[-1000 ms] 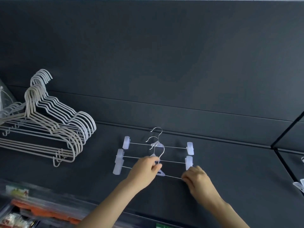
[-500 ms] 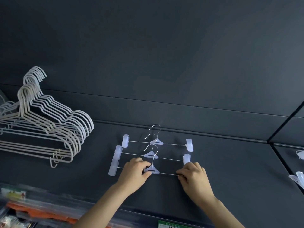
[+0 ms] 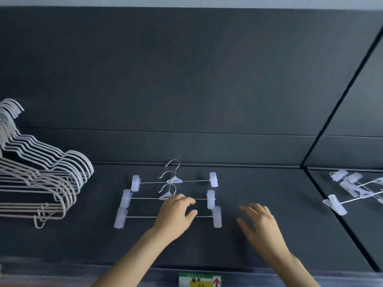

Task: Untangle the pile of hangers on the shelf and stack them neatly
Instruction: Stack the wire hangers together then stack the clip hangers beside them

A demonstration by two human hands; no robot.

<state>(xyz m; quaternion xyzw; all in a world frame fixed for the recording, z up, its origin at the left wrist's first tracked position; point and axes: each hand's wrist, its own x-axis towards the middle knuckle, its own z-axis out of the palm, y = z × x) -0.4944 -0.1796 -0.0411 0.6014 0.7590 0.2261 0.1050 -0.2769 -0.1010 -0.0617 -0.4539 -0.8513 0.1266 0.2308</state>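
Clear clip hangers [image 3: 174,198] stacked; left hand [image 3: 176,217] over nearest, right hand [image 3: 259,222] apart.

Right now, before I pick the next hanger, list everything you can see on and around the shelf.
clip hangers in a row: three, metal bars with pale translucent clips, laid flat mid-shelf, one behind another, hooks pointing to the back.
wire hangers: a nested stack, count unclear, white to beige, left end of the shelf, partly out of frame.
tangled clip hangers: a few, same pale clips, on the right section of the shelf, blurred and cut by the frame edge.
shelf: one, dark grey, with a dark back panel.
shelf label: one, green and yellow with a red arrow, on the front edge.
left hand: over the nearest hanger's middle, fingers loose.
right hand: open, empty, right of the row.
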